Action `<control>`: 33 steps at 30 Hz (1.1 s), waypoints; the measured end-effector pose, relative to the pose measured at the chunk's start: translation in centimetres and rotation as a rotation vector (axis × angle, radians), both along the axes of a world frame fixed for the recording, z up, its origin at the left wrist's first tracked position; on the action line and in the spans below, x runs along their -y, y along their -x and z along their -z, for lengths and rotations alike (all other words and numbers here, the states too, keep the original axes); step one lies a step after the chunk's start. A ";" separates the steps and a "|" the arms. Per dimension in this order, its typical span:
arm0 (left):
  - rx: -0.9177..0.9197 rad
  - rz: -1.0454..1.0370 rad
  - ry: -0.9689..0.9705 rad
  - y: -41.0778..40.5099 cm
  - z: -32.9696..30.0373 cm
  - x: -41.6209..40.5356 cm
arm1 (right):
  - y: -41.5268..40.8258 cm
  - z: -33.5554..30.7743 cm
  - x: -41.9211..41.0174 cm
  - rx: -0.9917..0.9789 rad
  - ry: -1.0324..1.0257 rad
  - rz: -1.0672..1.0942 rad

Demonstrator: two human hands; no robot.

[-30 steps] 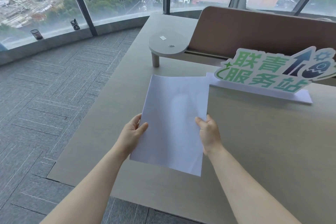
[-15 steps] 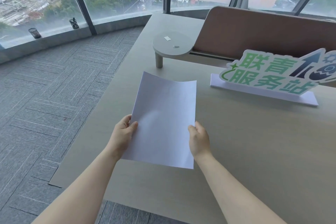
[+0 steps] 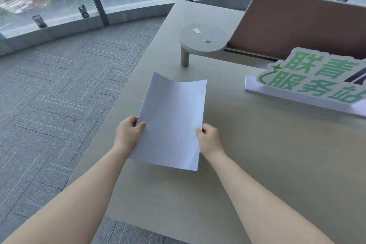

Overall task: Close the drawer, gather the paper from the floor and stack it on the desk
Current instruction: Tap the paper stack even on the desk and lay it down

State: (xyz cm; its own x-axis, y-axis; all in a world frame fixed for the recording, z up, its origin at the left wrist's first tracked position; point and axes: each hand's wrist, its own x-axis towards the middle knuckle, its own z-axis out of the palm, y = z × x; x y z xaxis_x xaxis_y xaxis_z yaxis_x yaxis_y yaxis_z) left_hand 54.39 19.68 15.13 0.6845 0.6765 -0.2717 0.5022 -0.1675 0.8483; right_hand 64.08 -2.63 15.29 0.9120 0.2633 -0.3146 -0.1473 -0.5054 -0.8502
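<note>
paper (image 3: 172,123), a white sheet or thin stack, is held up over the near left part of the pale tabletop (image 3: 257,164), its far edge curling upward. left hand (image 3: 126,136) pinches the left edge, thumb on top; right hand (image 3: 210,140) pinches the right edge the same way. further back a small round shelf (image 3: 202,42) stands on a short leg, a green-lettered sign (image 3: 309,81) sits to the right, and grey carpet (image 3: 59,95) covers the floor alongside.
</note>
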 end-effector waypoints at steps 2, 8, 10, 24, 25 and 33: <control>-0.012 -0.009 -0.027 -0.7 0.4 -0.6 | -0.6 0.7 -0.7 -0.011 0.022 0.002; -0.046 -0.023 -0.071 -2.4 1.6 -2.3 | -2.1 2.6 -2.7 -0.029 0.061 0.020; -0.061 -0.037 -0.080 -2.8 1.8 -2.6 | -2.4 3.1 -3.1 -0.014 0.092 0.021; -0.168 -0.062 -0.290 -3.3 3.0 -3.6 | -2.6 3.9 -4.2 0.082 0.366 0.004; -0.176 -0.059 -0.301 -3.3 3.1 -3.7 | -2.6 3.9 -4.2 0.093 0.395 0.005; -0.179 -0.071 -0.383 -3.4 3.7 -3.5 | -3.0 3.5 -4.0 0.061 0.519 -0.017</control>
